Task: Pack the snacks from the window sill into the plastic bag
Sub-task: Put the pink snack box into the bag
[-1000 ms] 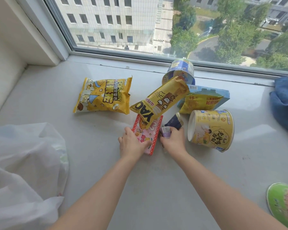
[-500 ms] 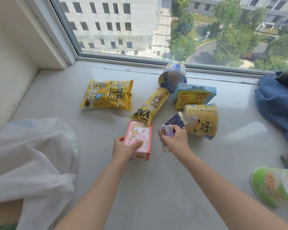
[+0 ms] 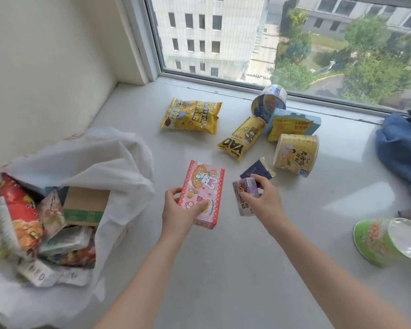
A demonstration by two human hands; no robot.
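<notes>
**Ana:** Head view first: what does each grip have?

**Ben:** At centre frame the left hand (image 3: 179, 210) grips the pink snack box (image 3: 202, 193) by its lower end, thumb across the printed face and fingers behind, the box lifted off the window sill (image 3: 223, 257). Just to its right, the right hand (image 3: 262, 200) pinches a small purple packet (image 3: 246, 194); a dark blue packet (image 3: 258, 169) lies right above it, and I cannot tell whether the fingers touch that one.

**Ana:** How will they handle?

**Ben:** The box looks like light, stiff card, so holding it by the long edges should be secure without crushing a corner. The purple packet is probably soft, slick film; a pinch at the sealed end seems safest.

**Ana:** And further out?

**Ben:** Upper centre lie a yellow popcorn bag (image 3: 191, 116), a yellow tube-shaped pack (image 3: 243, 138), a flat blue-and-yellow box (image 3: 294, 125) and two tipped cups, one yellow (image 3: 296, 154), one blue (image 3: 269, 100). A green cup (image 3: 387, 242) lies on its side at lower right. The cups could roll.

**Ana:** The bag?

**Ben:** The white plastic bag (image 3: 93, 162) slumps open at left, already holding packets. The sill is smooth and pale, with a window (image 3: 294, 43) above and blue cloth (image 3: 401, 148) at the right edge.
</notes>
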